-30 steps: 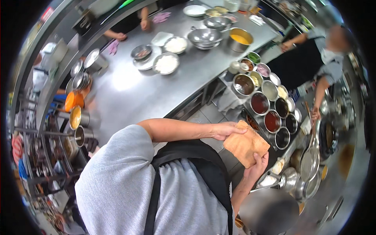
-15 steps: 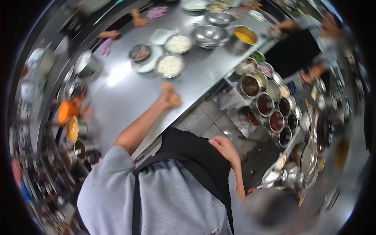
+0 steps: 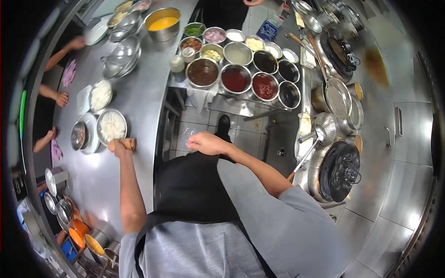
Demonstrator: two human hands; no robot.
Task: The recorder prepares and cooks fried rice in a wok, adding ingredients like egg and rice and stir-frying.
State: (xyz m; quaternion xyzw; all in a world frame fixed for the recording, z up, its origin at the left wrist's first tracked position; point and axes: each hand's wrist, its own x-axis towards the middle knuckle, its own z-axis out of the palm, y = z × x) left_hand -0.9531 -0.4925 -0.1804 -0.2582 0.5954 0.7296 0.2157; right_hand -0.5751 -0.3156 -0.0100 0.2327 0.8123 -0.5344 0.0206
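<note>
My left hand (image 3: 121, 151) is closed around a brown bundle that looks like a folded cloth (image 3: 129, 144), on the steel table near its edge. Right beside it stands a metal bowl of white, chopped-looking food (image 3: 112, 126). A white plate (image 3: 92, 134) and a small bowl with reddish-brown food (image 3: 79, 134) are left of that bowl. A second bowl of white food (image 3: 100, 95) stands farther off. In front of my black apron, over the floor, my right hand (image 3: 206, 142) hangs with its fingers curled in. Whatever those fingers hold, if anything, is hidden.
Several pots of dark and red sauces (image 3: 235, 78) stand on a cart ahead. A pot of yellow liquid (image 3: 162, 23) sits at the table's far end. Woks (image 3: 340, 171), strainers and ladles line the stove at right. Other people's hands (image 3: 61, 99) rest along the table's left side.
My view has swung to the right, bringing the cart and stove nearer the middle. My left hand, still on the brown cloth, is now beside the near bowl. My right hand's fingers have curled in.
</note>
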